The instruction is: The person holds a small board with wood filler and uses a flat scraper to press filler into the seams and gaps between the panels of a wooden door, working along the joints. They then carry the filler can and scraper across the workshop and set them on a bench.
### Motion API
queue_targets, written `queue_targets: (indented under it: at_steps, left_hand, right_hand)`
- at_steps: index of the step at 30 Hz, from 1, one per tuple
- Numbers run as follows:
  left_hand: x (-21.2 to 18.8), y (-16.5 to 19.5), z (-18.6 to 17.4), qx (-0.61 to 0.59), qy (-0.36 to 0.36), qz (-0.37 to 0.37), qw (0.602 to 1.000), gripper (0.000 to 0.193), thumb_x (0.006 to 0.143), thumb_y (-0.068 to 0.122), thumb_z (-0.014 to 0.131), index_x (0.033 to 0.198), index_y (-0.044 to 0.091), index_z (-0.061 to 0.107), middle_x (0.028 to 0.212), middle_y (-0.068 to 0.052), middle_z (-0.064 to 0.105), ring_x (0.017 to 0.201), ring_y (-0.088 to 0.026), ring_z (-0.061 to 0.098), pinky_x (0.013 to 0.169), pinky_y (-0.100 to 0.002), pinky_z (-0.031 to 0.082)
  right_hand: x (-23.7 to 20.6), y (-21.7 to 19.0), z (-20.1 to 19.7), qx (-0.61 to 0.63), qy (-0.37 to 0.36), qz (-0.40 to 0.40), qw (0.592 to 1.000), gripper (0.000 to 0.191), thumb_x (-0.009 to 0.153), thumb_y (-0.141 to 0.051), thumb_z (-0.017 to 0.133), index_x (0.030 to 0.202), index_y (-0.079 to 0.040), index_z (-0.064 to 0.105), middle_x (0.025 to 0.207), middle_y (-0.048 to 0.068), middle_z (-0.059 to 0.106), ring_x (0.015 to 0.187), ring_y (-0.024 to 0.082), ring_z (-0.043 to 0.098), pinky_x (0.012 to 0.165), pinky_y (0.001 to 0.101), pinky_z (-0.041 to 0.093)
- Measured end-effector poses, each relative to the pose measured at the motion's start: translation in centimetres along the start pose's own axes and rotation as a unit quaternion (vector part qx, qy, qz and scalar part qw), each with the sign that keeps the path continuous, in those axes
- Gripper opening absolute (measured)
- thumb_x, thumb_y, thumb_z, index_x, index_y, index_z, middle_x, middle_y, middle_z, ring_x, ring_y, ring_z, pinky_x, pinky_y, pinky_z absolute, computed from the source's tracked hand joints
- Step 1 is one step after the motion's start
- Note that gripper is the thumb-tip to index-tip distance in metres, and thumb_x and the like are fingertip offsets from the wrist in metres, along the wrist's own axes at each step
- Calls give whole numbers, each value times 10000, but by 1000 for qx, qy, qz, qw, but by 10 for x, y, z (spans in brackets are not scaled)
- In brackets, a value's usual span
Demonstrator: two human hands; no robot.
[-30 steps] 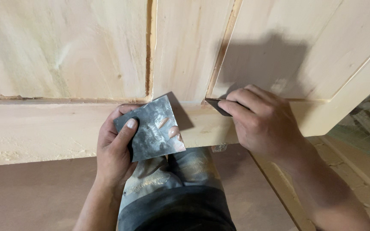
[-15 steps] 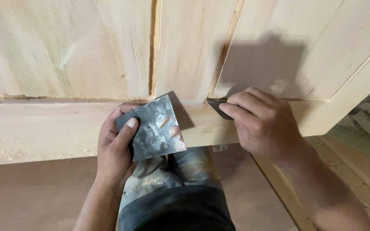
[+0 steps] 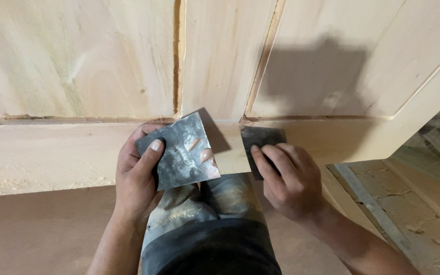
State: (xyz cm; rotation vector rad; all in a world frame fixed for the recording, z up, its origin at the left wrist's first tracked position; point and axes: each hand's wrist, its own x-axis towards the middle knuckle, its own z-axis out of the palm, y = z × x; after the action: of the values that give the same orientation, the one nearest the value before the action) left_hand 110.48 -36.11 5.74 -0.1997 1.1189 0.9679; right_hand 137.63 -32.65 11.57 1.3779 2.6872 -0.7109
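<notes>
My left hand grips a grey square metal plate smeared with a little pale filler, thumb on top, held just in front of the pale wooden door panel. A smaller dark metal scraper blade lies flat against the door's lower rail, pressed there by the fingers of my right hand. The blade's top corner sits at the joint where an upright groove meets the rail. The two hands are a short gap apart.
The unfinished door lies tilted across the view, with a second upright groove to the left. My knee in stained trousers is below the hands. A brown floor lies at the lower left; wooden strips and rubble at the right.
My right hand has slid left and down along the rail, and the blade now lies flat and more exposed. My left hand and the plate have stayed still.
</notes>
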Motion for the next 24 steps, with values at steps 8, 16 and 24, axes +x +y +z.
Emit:
queue_targets:
  at_steps: [8, 16, 24]
  left_hand:
    - [-2, 2, 7, 7, 15, -8, 1000, 215, 1006, 73, 574, 1195, -30, 566, 1075, -112, 660, 941, -147, 664, 855, -296, 575]
    - [1, -2, 7, 9, 13, -13, 1000, 217, 1026, 66, 567, 1219, -32, 568, 1077, -119, 664, 937, -159, 667, 855, -311, 574]
    - [0, -9, 7, 16, 9, -7, 1000, 208, 1039, 60, 570, 1222, -38, 572, 1081, -113, 663, 959, -157, 664, 878, -313, 571]
  right_hand:
    - [6, 18, -3, 68, 76, 59, 993, 204, 898, 91, 654, 1031, -11, 770, 900, 82, 649, 790, 209, 603, 649, 331, 543]
    - [32, 48, -31, 118, -19, 38, 992, 190, 889, 83, 672, 1029, -10, 761, 932, 81, 667, 842, 202, 650, 708, 335, 583]
    - [47, 48, -39, 115, -28, 9, 993, 224, 861, 98, 674, 1029, -7, 779, 911, 85, 684, 855, 213, 662, 696, 332, 582]
